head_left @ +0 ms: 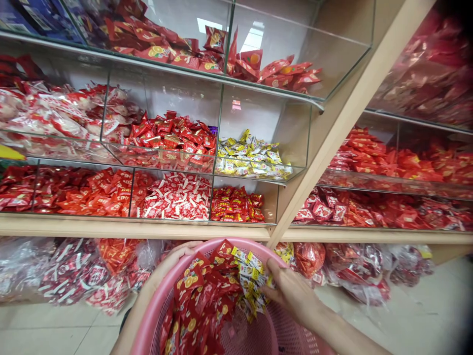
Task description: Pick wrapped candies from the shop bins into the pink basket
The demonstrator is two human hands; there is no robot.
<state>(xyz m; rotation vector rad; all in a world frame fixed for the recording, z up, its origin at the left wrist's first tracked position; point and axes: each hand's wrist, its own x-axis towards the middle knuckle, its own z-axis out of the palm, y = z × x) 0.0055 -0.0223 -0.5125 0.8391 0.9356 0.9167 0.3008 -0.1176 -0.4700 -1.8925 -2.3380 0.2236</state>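
While a pink basket point(157, 291) is being braced at its outer rim by the left hand point(181, 252), closure partly hidden, yellow-and-white packets point(248, 273) inside, beside red orange-printed packets point(199, 301), are being touched by the half-curled right hand point(291, 291), any grip being unclear.

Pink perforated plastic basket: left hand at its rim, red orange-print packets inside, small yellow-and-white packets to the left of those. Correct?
One error: the head view shows the small yellow-and-white packets to the right of the red orange-print packets, beside the right hand. The rest stands: left hand at the rim of the pink perforated plastic basket, red packets inside.
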